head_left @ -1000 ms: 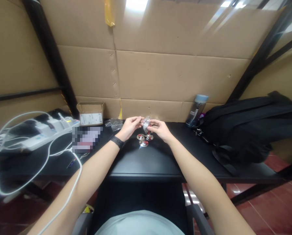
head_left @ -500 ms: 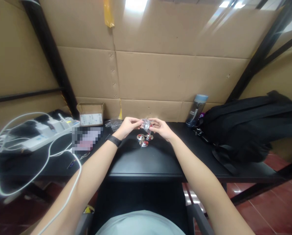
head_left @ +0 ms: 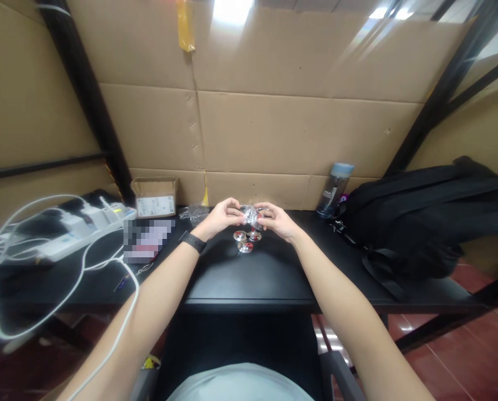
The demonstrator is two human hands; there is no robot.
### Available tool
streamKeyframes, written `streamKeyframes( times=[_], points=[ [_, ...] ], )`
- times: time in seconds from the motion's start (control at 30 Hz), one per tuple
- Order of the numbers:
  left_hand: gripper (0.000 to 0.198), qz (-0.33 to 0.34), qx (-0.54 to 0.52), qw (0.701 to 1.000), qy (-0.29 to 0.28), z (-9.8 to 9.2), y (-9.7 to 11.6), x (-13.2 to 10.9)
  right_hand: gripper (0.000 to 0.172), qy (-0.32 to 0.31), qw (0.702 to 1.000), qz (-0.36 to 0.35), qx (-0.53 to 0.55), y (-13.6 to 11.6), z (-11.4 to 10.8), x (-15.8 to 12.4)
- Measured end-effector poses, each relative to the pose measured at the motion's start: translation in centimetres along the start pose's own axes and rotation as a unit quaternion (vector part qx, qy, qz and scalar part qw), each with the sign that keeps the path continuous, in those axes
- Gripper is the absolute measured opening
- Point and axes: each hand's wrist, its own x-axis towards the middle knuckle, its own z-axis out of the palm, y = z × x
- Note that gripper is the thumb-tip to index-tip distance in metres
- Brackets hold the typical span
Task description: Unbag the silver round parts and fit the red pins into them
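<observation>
Between my two hands is a small crinkled clear plastic bag (head_left: pixel 252 216), with something shiny and a bit of red showing; what is inside I cannot make out. My left hand (head_left: pixel 225 216) pinches its left side between thumb and fingers. The right side is gripped by the fingertips of my right hand (head_left: pixel 275 219). Just below, on the black table (head_left: pixel 249 278), lie several shiny round metal discs with red marks, the nearest disc (head_left: pixel 245 247) in front of the others. A black band (head_left: pixel 193 241) circles my left wrist.
More crumpled clear plastic (head_left: pixel 194 213) lies left of my hands, near an open cardboard box (head_left: pixel 156 196). Further left are a white power strip (head_left: pixel 85 234) and looping white cables. A water bottle (head_left: pixel 334 189) and a black backpack (head_left: pixel 424 217) stand right. Cardboard (head_left: pixel 252 133) walls the back.
Both hands still hold the plastic bag. The fingers have shifted slightly on it, and the bag looks a little more bunched up between them. The discs stay where they were.
</observation>
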Motion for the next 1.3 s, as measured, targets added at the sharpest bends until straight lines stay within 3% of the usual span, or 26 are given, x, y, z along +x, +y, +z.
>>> streamKeyframes(
  times=[0.2,0.3,0.43,0.73,0.93,1.13,1.3],
  points=[
    [0.045,0.04,0.006,0.999,0.024,0.2,-0.2,0.2,0.05,0.027,0.998,0.047,0.039,-0.2,0.6,-0.3],
    [0.045,0.041,-0.006,0.998,0.041,0.6,-0.4,0.3,0.032,0.064,0.995,0.01,-0.074,0.1,1.5,-0.1],
    [0.046,0.028,-0.022,0.998,0.047,1.1,-0.4,0.3,0.013,0.093,0.963,-0.061,-0.246,-0.2,3.1,0.2],
    [0.045,0.0,-0.012,0.999,0.052,1.5,-0.3,0.0,0.039,0.111,0.953,-0.011,-0.281,-1.5,4.1,-0.7],
    [0.042,0.01,0.012,0.998,0.056,1.9,-0.5,0.0,0.028,0.11,0.943,-0.02,-0.315,-1.4,3.8,-0.5],
    [0.039,0.018,0.036,0.997,0.064,2.2,-0.4,0.0,0.009,0.158,0.931,-0.057,-0.325,-1.7,4.0,-0.6],
    [0.04,0.012,0.049,0.997,0.061,2.2,-0.4,0.0,0.006,0.145,0.946,-0.04,-0.287,-1.9,4.0,-0.5]
  ],
)
